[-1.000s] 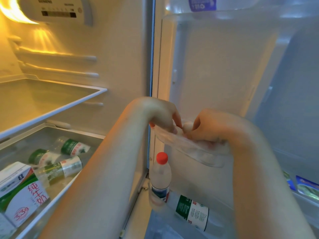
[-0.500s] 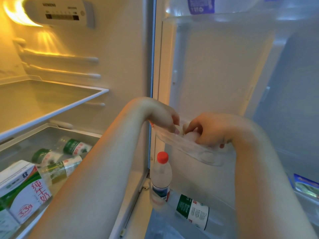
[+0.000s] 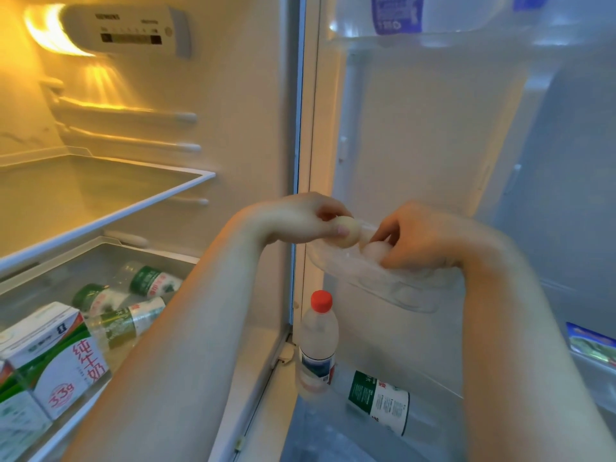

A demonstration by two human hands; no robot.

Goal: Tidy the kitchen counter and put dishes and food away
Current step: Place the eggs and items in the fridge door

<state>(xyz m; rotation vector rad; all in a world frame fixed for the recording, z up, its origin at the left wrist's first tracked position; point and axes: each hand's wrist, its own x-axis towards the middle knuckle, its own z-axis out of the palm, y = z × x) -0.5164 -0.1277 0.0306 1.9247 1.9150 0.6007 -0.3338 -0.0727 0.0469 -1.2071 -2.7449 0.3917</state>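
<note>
Left hand [image 3: 300,218]: fingers pinching a pale cream egg [image 3: 350,232], right at the tray's near rim.
Right hand [image 3: 430,238]: fingers curled round a second whitish egg [image 3: 375,251], down inside the tray.
Tray [image 3: 383,288]: clear plastic, against the open fridge door [image 3: 433,145].
Below: red-capped clear water bottle [image 3: 318,341], upright in the door shelf.

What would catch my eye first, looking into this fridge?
Two bare hands meet at a clear tray on the open fridge door. The left hand pinches a pale egg at its rim, and the right hand grips a second egg inside it. Below stands a red-capped water bottle; milk cartons sit lower left.
</note>
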